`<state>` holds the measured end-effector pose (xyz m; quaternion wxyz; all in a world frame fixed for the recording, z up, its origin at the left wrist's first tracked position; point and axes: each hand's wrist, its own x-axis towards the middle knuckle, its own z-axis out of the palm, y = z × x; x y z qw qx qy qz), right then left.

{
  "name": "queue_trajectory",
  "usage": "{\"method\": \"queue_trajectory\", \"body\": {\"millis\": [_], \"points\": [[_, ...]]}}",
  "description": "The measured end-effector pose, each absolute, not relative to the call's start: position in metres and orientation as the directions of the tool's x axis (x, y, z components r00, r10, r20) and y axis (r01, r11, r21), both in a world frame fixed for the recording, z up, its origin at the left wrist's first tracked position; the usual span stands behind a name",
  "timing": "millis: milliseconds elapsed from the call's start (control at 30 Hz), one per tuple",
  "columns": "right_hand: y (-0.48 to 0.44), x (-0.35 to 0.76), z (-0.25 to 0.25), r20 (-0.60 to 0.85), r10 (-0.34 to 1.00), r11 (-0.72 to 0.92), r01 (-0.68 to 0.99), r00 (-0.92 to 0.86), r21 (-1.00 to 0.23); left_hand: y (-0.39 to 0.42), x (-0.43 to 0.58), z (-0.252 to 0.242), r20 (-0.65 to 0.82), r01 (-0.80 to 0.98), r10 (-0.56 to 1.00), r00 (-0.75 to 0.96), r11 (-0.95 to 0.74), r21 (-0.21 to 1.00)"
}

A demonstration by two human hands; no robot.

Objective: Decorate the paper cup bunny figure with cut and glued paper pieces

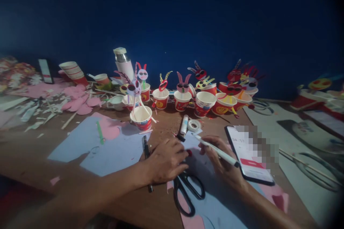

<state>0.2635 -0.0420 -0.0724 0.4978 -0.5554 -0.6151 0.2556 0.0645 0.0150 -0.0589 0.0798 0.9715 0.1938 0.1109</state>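
- R hand (217, 154): closed round a white marker (226, 156); barrel slants, black end twd 4 o'clock, white end twd 10. Can't tell if it touches paper.
- L hand (168, 159): approx 9 o'clock of R, palm down, fingers loosely bent over the light-blue sheet (215, 209). Sm. red piece (189, 153) at its fingertips, 3 o'clock side; can't tell if pinched.
- Scissors (184, 195): 5 o'clock of L hand, blk handles showing, blades hidden.
- Blk pen (145, 146): 9–10 o'clock of L hand, runs under the wrist.
- Phone (248, 155): 3 o'clock of R hand, just beside, screen lit, part blurred.
- Glue stick (184, 124) + tape roll (194, 125): side by side, 10–11 o'clock of R hand.
- Front paper cup (143, 124): 11 o'clock of L hand, long-eared cutout face on sticks in it.
- Cup row (161, 103) behind, 12 to 2 o'clock of L hand, several w/ similar faces.
- Flask (125, 67): 11 o'clock of L hand, far back.
- Pink cutouts (77, 103): 10 o'clock of L hand, well apart, nr paper scraps (48, 109).
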Motion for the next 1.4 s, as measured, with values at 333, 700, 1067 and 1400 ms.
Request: {"method": "queue_trajectory", "body": {"millis": [333, 700, 1067, 1400], "points": [[-0.045, 0.258, -0.074, 0.451, 0.893, 0.375, 0.542, 0.008, -0.752, 0.011, 0.064, -0.065, 0.197, 0.427, 0.435, 0.879, -0.900, 0.085], [-0.043, 0.257, -0.076, 0.454, 0.891, 0.376, 0.576, -0.010, -0.726, 0.010, 0.058, -0.069, 0.235, 0.410, 0.435, 0.869, -0.900, 0.147], [-0.039, 0.264, -0.083, 0.473, 0.877, 0.414, 0.628, -0.081, -0.659, 0.012, 0.058, -0.065, 0.199, 0.445, 0.505, 0.840, -0.851, 0.278], [-0.036, 0.268, -0.067, 0.473, 0.853, 0.482, 0.677, -0.220, -0.556, 0.015, 0.065, -0.065, 0.111, 0.518, 0.580, 0.807, -0.786, 0.338]]}}
